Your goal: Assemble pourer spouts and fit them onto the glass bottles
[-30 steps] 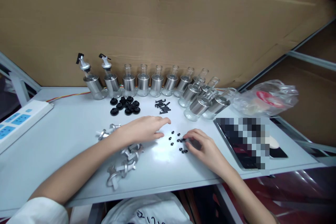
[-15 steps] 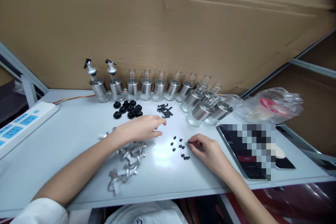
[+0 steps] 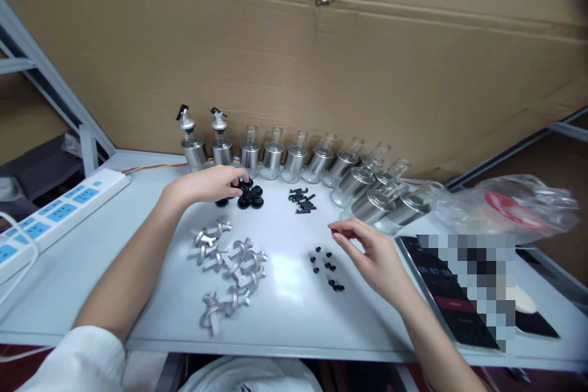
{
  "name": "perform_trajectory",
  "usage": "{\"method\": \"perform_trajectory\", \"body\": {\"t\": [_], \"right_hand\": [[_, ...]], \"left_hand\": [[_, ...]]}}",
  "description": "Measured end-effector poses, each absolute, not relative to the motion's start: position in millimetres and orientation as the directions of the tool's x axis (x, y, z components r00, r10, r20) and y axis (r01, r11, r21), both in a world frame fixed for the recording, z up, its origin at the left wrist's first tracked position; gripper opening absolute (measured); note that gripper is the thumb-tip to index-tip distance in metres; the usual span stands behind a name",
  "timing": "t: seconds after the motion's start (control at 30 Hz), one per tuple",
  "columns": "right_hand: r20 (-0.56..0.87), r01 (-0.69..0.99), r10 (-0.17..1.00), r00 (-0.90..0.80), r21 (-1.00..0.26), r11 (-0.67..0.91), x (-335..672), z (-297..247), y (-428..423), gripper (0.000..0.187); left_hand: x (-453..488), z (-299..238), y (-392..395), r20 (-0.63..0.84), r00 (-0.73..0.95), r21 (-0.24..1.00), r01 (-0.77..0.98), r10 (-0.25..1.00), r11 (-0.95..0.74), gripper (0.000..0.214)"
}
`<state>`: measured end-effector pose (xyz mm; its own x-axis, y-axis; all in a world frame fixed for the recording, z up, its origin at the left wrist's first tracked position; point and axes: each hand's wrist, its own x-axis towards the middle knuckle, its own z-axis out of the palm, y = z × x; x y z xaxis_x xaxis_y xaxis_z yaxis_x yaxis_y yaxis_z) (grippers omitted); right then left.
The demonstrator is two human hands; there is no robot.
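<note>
My left hand (image 3: 214, 185) reaches over a cluster of black rubber stoppers (image 3: 257, 192) at the back left. Its thumb and fingers are apart, around stoppers on the table; part of the cluster is hidden beneath it. Over the right half of the table, my right hand (image 3: 370, 251) pinches a small black plug (image 3: 334, 231) between thumb and forefinger. Several similar small plugs (image 3: 327, 266) lie scattered just left of that hand. Silvery pourer spouts (image 3: 234, 269) lie in a loose group nearer me on the left. Thin black levers (image 3: 302, 200) sit behind the plugs.
Glass bottles with metal sleeves (image 3: 296, 156) line the back; two at the left carry pourers (image 3: 219, 119). A power strip (image 3: 59, 211) lies on the left. To the right are a phone-like device (image 3: 443, 288) and a plastic bag (image 3: 528, 208). Cardboard (image 3: 275, 61) stands behind.
My left hand has moved left and back, from beside the levers to the stoppers. My right hand has lifted slightly away from the loose plugs, keeping its plug. The view has shifted left.
</note>
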<state>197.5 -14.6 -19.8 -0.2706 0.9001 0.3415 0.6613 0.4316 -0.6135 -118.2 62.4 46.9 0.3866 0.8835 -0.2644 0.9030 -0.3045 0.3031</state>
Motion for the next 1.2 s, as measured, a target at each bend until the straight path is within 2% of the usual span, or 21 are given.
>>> {"method": "perform_trajectory", "body": {"t": [0.1, 0.23, 0.4, 0.53, 0.67, 0.9, 1.2], "right_hand": [[0.386, 0.604, 0.856, -0.345, -0.606, 0.517, 175.9, -11.0, 3.4, 0.013], [0.339, 0.536, 0.798, -0.499, -0.602, 0.591, 157.0, -10.8, 25.0, 0.013], [0.276, 0.562, 0.816, -0.507, -0.612, 0.556, 167.1, -23.4, 29.4, 0.014], [0.253, 0.592, 0.823, -0.509, -0.591, 0.548, 175.6, -32.2, 27.5, 0.014], [0.249, 0.589, 0.81, -0.531, -0.579, 0.563, 174.3, -35.6, 28.0, 0.015], [0.243, 0.591, 0.791, -0.561, -0.552, 0.589, 175.4, -35.4, 27.7, 0.015], [0.231, 0.587, 0.795, -0.561, -0.566, 0.579, 175.9, -37.1, 27.0, 0.016]], "left_hand": [[-125.2, 50.2, 59.2, -0.348, 0.378, 0.262, 0.918, 0.858, -0.298, 0.033], [-117.3, 52.7, 52.0, -0.43, 0.423, 0.253, 0.905, 0.798, -0.343, 0.029], [-117.9, 44.0, 55.8, -0.541, 0.427, 0.25, 0.904, 0.724, -0.346, 0.038], [-122.8, 36.8, 61.0, -0.61, 0.413, 0.249, 0.91, 0.676, -0.332, 0.037], [-123.8, 33.7, 64.1, -0.636, 0.403, 0.238, 0.914, 0.658, -0.33, 0.032], [-123.6, 27.3, 67.8, -0.607, 0.465, 0.281, 0.884, 0.645, -0.372, 0.025], [-119.9, 23.0, 71.0, -0.598, 0.475, 0.326, 0.88, 0.646, -0.346, 0.019]]}}
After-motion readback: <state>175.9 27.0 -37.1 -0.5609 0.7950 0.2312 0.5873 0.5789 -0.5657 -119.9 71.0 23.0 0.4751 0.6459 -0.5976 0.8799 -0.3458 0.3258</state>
